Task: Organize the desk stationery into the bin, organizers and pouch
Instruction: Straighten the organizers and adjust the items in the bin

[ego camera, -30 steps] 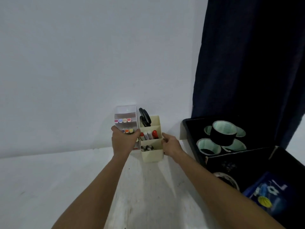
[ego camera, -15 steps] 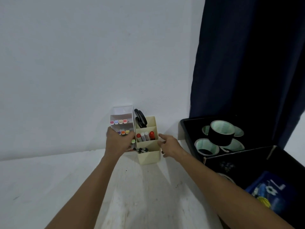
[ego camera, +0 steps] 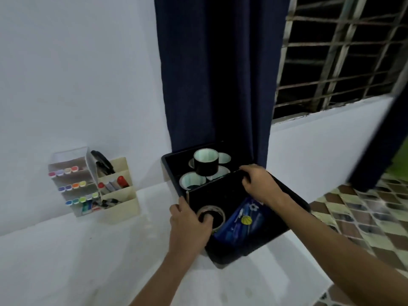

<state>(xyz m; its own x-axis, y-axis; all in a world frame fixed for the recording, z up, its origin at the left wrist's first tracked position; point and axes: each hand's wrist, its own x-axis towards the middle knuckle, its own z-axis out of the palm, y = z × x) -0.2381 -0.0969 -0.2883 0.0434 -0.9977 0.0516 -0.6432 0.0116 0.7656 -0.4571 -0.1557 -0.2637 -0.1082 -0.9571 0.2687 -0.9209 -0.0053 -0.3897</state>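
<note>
Black bin (ego camera: 293, 202) sits at the white surface's (ego camera: 88, 261) right edge; left hand (ego camera: 189, 224) fingers curl over its near rim, right hand (ego camera: 260, 184) fingers clamp its divider (ego camera: 216, 193).

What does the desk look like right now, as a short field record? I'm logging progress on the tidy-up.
left hand: grips the near-left edge of the black bin, next to a tape roll
right hand: grips the top of the black divider
bin, far section: tape rolls, one stacked on the others
bin, near section: tape roll and blue pouch
clear organizer: rows of coloured markers
cream organizer: scissors, markers
desk: white
</note>
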